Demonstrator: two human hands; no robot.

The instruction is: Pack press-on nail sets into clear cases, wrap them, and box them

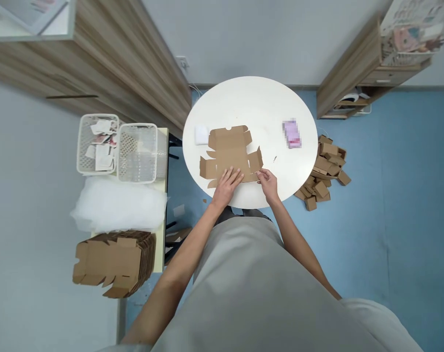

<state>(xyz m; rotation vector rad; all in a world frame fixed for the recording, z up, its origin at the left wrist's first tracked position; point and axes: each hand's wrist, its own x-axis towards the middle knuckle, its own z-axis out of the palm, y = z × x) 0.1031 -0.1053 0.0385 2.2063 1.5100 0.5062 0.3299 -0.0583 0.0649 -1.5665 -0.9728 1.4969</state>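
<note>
An unfolded brown cardboard box blank [231,146] lies on the round white table [258,98], its side flaps partly raised. My left hand [226,187] rests on its near edge, fingers stretched out and pressing down flat. At the near right corner, my right hand [269,185] pinches a small flap of the same blank between thumb and fingers. To the left of the blank is a small white square pad [202,135]. On the right side of the table lies a purple packet [292,133], blurred out by pixels.
A side table on the left bears two white baskets [98,166] [137,180], a bundle of white wrapping [121,203] and a stack of flat box blanks [112,261]. Small brown boxes [326,164] are heaped on the floor at right. Wooden cabinets [134,54] stand behind on both sides.
</note>
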